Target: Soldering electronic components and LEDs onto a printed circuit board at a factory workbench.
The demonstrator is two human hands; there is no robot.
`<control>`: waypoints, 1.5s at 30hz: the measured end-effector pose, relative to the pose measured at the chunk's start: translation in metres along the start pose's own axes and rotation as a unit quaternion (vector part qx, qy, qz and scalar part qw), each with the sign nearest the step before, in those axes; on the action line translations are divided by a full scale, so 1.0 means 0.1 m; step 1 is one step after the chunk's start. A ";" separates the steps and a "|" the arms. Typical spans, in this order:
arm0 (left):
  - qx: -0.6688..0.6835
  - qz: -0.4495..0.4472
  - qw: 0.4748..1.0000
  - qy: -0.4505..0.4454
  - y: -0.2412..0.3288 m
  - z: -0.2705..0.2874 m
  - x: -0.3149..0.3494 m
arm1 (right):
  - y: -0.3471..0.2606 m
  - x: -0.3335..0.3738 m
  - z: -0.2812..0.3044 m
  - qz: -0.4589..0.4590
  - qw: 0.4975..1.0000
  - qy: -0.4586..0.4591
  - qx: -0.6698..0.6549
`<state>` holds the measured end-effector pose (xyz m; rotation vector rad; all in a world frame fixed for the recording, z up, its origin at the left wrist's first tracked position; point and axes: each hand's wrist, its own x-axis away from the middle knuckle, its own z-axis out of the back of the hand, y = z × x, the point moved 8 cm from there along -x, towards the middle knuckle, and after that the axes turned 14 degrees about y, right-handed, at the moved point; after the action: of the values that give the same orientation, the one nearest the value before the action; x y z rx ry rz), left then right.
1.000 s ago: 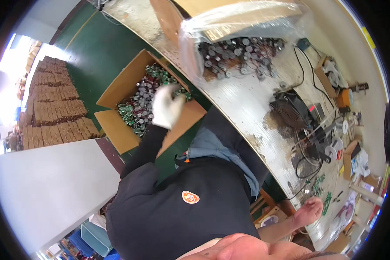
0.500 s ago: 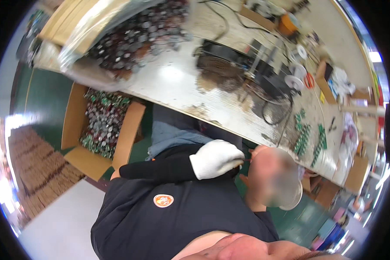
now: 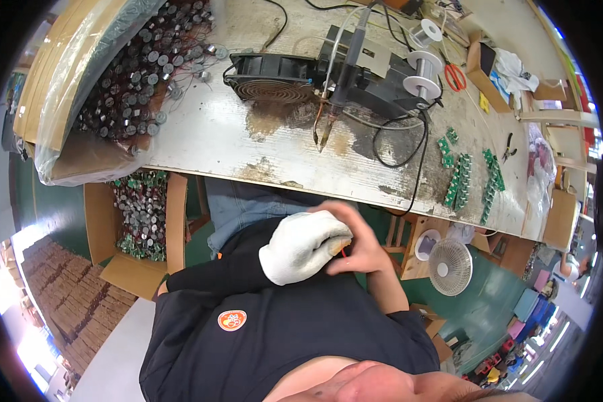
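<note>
In front of my chest, my left hand (image 3: 303,249), in a white knitted glove with a stained fingertip, is closed in a pinch. A short, thin red wire (image 3: 345,252) shows at its fingertips; anything else inside the glove's grip is hidden. My bare right hand (image 3: 363,242) is right beside it, slightly blurred. Its thumb lies below the gloved fingertips and its other fingers reach above them, apart from the thumb, partly hidden by the glove. I see nothing held in it.
A soldering iron (image 3: 342,74) in its stand and a black fan (image 3: 275,77) stand on the worn bench (image 3: 214,144). Small round motors (image 3: 137,77) are heaped at left; more fill a carton (image 3: 100,221) below. Green circuit boards (image 3: 459,181) and pliers (image 3: 509,147) lie at right.
My right hand has come in from the right to the gloved left hand. The left hand has shifted slightly left in the picture. The view has turned, so the bench appears differently placed.
</note>
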<state>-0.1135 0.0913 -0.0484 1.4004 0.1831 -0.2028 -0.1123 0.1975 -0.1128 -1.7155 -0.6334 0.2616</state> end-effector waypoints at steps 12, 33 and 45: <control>-0.079 0.082 0.990 0.080 -0.11 0.51 -0.03 | 0.35 -0.19 -0.44 -0.027 0.998 -0.008 0.061; 0.135 0.372 0.902 0.173 -0.54 0.73 0.15 | 0.56 -0.31 -0.38 -0.072 0.993 0.080 0.041; 0.152 0.364 0.884 0.250 -0.76 0.94 0.07 | 0.57 -0.24 0.02 -0.162 0.970 0.168 -0.064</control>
<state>-0.1253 -0.0137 -0.1079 1.7198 0.0355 0.7943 -0.1182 0.1794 -0.1716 -1.6969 -0.6738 -0.3016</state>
